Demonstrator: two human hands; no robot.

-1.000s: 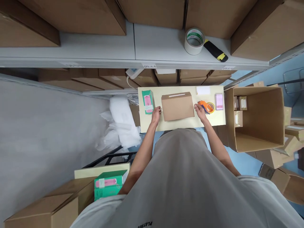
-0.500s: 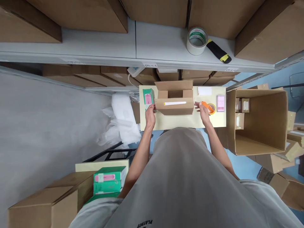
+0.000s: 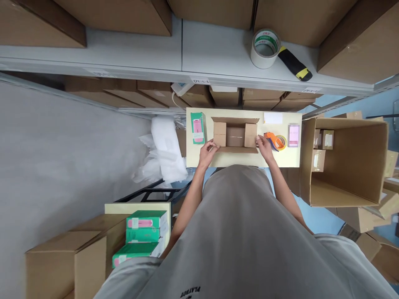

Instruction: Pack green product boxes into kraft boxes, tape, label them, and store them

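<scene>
A small open carton (image 3: 235,150) of brown cardboard sits on the cream tabletop (image 3: 243,161), its opening facing up. Its two short end flaps are folded inward, and the long flaps lie at the back and front edges. My left hand (image 3: 208,153) pinches the carton's front left corner. At the right end, my right hand (image 3: 264,148) has its fingertips closed on the carton's edge. Beside that hand lies an orange tape dispenser (image 3: 273,141) with a tape roll. A green box with a pink panel (image 3: 197,128) lies left of the carton.
A white label (image 3: 273,118) and a pink-screened phone (image 3: 293,136) lie at the table's right. Next to it stands a large carton (image 3: 349,166) holding small boxes. Above, a shelf (image 3: 215,45) bears a tape roll (image 3: 264,49) and a cutter (image 3: 294,63). Bubble wrap (image 3: 168,149) hangs at left.
The carton has turned so that its opening faces up; its white-striped front panel no longer shows. Both hands, earlier beside its ends, now grip it. The view has shifted slightly.
</scene>
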